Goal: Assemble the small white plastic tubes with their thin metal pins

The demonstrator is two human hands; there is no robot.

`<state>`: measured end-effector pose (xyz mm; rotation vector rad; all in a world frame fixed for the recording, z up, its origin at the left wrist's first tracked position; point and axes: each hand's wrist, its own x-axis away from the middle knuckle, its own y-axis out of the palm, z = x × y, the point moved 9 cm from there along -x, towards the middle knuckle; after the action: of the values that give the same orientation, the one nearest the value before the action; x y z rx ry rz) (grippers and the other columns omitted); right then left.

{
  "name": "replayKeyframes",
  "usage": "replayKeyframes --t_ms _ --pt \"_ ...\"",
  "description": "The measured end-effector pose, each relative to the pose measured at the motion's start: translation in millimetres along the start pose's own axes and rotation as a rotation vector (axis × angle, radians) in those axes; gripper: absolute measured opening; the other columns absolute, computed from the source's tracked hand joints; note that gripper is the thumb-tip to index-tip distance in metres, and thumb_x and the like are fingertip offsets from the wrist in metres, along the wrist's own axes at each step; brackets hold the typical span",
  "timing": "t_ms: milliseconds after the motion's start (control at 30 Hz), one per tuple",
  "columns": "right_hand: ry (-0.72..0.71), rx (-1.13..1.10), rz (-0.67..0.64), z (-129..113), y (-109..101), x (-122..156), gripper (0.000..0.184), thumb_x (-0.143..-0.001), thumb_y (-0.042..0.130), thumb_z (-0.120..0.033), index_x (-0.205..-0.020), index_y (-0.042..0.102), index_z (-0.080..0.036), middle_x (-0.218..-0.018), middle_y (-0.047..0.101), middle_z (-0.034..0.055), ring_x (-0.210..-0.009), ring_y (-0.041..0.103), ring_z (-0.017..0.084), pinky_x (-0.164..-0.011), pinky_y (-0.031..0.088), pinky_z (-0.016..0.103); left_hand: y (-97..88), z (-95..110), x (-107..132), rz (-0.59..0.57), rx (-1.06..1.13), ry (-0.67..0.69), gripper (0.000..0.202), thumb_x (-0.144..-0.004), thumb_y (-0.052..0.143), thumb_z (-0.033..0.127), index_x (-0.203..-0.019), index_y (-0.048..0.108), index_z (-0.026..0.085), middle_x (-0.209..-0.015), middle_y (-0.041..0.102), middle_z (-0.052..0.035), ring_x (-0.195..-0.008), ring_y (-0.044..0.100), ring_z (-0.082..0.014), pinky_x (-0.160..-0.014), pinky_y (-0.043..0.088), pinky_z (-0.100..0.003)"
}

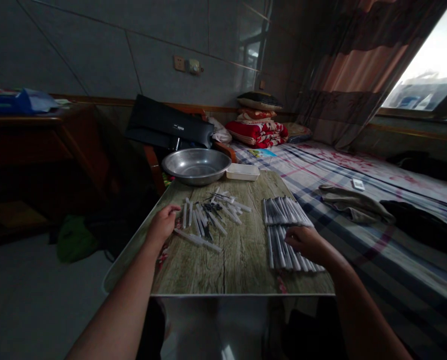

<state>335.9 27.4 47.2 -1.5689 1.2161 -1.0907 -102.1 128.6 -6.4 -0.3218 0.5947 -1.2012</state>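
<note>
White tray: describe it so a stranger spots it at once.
Find the wood-grain table. At its far edge sits a round metal basin. The white tray is just right of it, set apart by its pale colour and rectangular shape.

From head height, we are looking forward and down, the wood-grain tabletop (246, 267) lying near at six o'clock.

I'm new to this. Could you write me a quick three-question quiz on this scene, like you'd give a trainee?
1. Which hand is at the neat rows of tubes?
2. True or false: in the picture, the tray is right of the bowl.
3. The loose tubes lie: (a) in one neat row; (b) scattered on the table; (c) inside the bowl.

Key: 1. The right hand. 2. True. 3. (b).
</note>
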Motion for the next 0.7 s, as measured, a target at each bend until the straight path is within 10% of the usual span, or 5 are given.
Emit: replayKeyframes --t_ms 267,700 --pt "-0.199 -0.065 -0.040 -73.3 31.7 -22.9 0.020 -0.084 0.051 -0.024 -0.087 0.070 -0.016 -0.077 0.070 0.0066 -0.070 0.062 0.016 -0.062 0.035 0.023 37.4 27.8 15.5 -0.237 -0.415 0.216 0.035 -0.077 0.046 0.018 -0.106 0.067 0.017 -0.115 0.065 -0.0087 -0.109 0.058 -0.0205 -0.098 0.040 -0.029" --pt "-0.458 -0.048 0.094 -158.1 69.8 -41.4 0.038 -0.083 0.048 -0.010 -0.117 0.062 -0.017 -0.117 0.059 0.0120 -0.110 0.050 0.023 -0.096 0.036 0.034 50.4 23.0 22.5 -0.330 -0.611 0.213 0.035 -0.084 0.043 0.018 -0.110 0.066 0.014 -0.116 0.064 -0.0142 -0.111 0.058 -0.0258 -0.099 0.037 -0.038"
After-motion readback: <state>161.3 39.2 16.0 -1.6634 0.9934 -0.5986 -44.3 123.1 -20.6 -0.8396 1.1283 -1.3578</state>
